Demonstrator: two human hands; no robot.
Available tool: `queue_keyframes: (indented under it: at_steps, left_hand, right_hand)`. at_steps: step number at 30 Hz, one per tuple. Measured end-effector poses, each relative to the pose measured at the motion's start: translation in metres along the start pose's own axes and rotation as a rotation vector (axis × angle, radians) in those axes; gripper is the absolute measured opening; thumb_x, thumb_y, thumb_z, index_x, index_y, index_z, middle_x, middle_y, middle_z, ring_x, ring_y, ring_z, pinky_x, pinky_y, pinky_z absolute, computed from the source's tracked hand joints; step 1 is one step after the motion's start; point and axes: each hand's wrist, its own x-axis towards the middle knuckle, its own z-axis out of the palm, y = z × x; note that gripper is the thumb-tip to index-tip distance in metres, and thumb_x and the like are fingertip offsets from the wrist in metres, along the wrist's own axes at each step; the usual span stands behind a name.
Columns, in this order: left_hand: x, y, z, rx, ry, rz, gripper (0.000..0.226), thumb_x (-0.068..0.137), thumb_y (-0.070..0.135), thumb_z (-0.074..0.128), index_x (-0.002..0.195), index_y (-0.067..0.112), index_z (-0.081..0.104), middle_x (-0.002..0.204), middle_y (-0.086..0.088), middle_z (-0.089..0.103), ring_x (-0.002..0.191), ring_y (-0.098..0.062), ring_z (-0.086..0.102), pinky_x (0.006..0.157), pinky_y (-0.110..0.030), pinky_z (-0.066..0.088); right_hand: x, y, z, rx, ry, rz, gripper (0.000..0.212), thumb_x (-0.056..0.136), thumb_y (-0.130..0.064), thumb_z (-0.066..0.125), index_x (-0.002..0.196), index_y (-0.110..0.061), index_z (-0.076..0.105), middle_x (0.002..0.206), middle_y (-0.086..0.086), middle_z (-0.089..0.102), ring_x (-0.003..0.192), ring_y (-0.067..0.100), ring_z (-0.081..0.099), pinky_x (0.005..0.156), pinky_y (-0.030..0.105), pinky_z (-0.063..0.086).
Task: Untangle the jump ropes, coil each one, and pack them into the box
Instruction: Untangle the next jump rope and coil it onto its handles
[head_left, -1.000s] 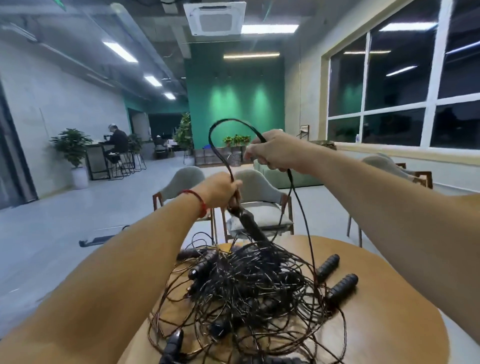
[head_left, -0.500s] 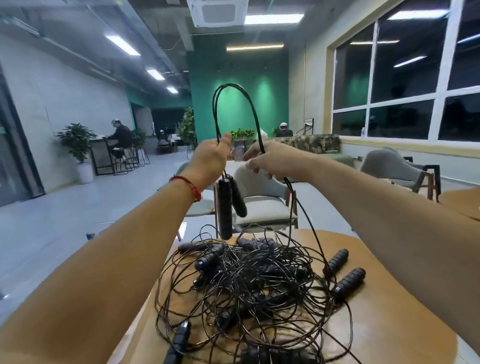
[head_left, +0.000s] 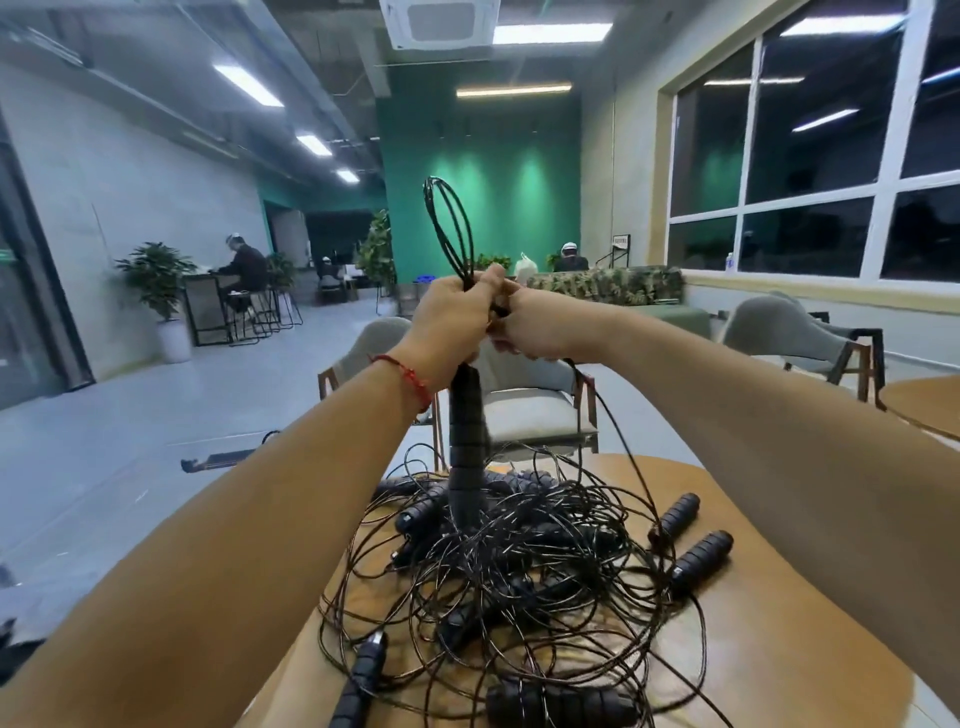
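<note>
Green wall (head_left: 483, 171), dark windows (head_left: 810, 171)

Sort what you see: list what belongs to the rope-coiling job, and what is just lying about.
Job: held rope, gripped by left hand and right hand; its handles hanging below; tangled ropes on the table. No box in view.
Lying about: grey chair, potted plant, sofa.

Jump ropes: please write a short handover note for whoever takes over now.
Left hand grips one rope's folded loops; a black handle hangs below the fist. Right hand pinches the cord beside it; the cord runs down into the tangled pile on the wooden table.
Done: one rope partly coiled.
Left: finish this coil, untangle the rest, pack everything. No box in view.
</note>
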Motion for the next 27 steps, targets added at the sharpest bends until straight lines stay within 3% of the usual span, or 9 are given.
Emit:
queue_keyframes:
  at_steps: [4,7,10,12,14,17,21,24,27]
  left_hand:
    - [0.015,0.005,-0.032,-0.050,0.244,-0.037,0.050,0.111,0.054,0.043,0.097,0.015,0.070,0.082,0.003,0.059,0.065,-0.010,0.050,0.063,-0.025,0.046]
    - [0.033,0.006,-0.080,-0.202,0.407,-0.096,0.046,0.107,0.062,0.045,0.092,0.022,0.061,0.076,0.005,0.050,0.062,-0.012,0.046,0.061,-0.029,0.045]
    - [0.037,0.009,-0.104,-0.114,0.456,-0.075,0.047,0.106,0.063,0.044,0.086,0.024,0.058,0.075,0.003,0.050,0.061,-0.014,0.047,0.053,-0.029,0.044]
    - [0.029,0.013,-0.097,0.008,0.392,-0.006,0.047,0.110,0.059,0.042,0.087,0.022,0.059,0.076,0.002,0.054,0.063,-0.013,0.052,0.050,-0.024,0.047]
    - [0.022,0.014,-0.083,0.015,0.271,0.050,0.048,0.112,0.054,0.042,0.094,0.015,0.064,0.089,-0.004,0.065,0.079,-0.014,0.064,0.060,-0.021,0.058]
    - [0.012,0.015,-0.063,-0.037,0.066,0.064,0.049,0.112,0.049,0.047,0.098,0.006,0.067,0.117,-0.015,0.075,0.106,-0.030,0.074,0.087,-0.045,0.066]
    - [-0.007,0.021,-0.038,-0.083,-0.187,0.008,0.047,0.113,0.046,0.045,0.111,0.007,0.071,0.117,-0.004,0.079,0.088,-0.024,0.079,0.057,-0.030,0.059]
    - [-0.019,0.028,-0.021,-0.074,-0.302,0.044,0.047,0.109,0.055,0.048,0.125,0.019,0.072,0.119,0.002,0.079,0.071,-0.013,0.065,0.047,-0.020,0.039]
    - [-0.023,0.033,-0.001,0.042,-0.294,0.070,0.038,0.108,0.050,0.056,0.121,0.018,0.072,0.117,-0.008,0.077,0.057,-0.010,0.052,0.042,-0.019,0.031]
  right_hand:
    - [-0.015,0.024,-0.005,0.312,-0.130,0.121,0.034,0.108,-0.031,0.060,0.078,-0.016,0.056,0.061,-0.004,0.049,0.053,0.015,0.045,0.053,0.025,0.043]
    - [-0.032,0.057,-0.012,0.489,-0.297,0.128,0.032,0.110,-0.037,0.057,0.086,-0.016,0.056,0.068,-0.003,0.049,0.064,0.019,0.050,0.076,0.040,0.054]
    - [-0.040,0.076,-0.015,0.558,-0.254,0.130,0.029,0.113,-0.036,0.050,0.102,-0.009,0.055,0.072,0.000,0.050,0.067,0.019,0.055,0.090,0.048,0.054]
    - [-0.036,0.068,-0.019,0.625,-0.113,0.099,0.029,0.113,-0.036,0.050,0.105,-0.009,0.058,0.069,-0.001,0.048,0.061,0.018,0.048,0.075,0.039,0.049]
    - [-0.028,0.049,-0.024,0.706,0.016,0.052,0.029,0.112,-0.037,0.052,0.096,-0.013,0.060,0.066,-0.003,0.044,0.057,0.015,0.040,0.062,0.031,0.038]
    - [-0.018,0.011,-0.035,0.785,0.143,-0.014,0.029,0.112,-0.037,0.052,0.090,-0.019,0.060,0.064,-0.005,0.037,0.054,0.013,0.034,0.055,0.030,0.030]
    - [-0.009,-0.033,-0.054,0.818,0.325,-0.053,0.027,0.112,-0.028,0.052,0.089,-0.016,0.058,0.064,-0.003,0.035,0.051,0.011,0.028,0.051,0.030,0.022]
    - [0.003,-0.052,-0.066,0.810,0.400,-0.080,0.028,0.112,-0.030,0.051,0.089,-0.016,0.057,0.063,-0.004,0.033,0.050,0.011,0.026,0.051,0.030,0.020]
    - [0.014,-0.066,-0.072,0.781,0.426,-0.119,0.030,0.113,-0.033,0.050,0.090,-0.014,0.058,0.064,-0.004,0.034,0.051,0.011,0.027,0.051,0.031,0.020]
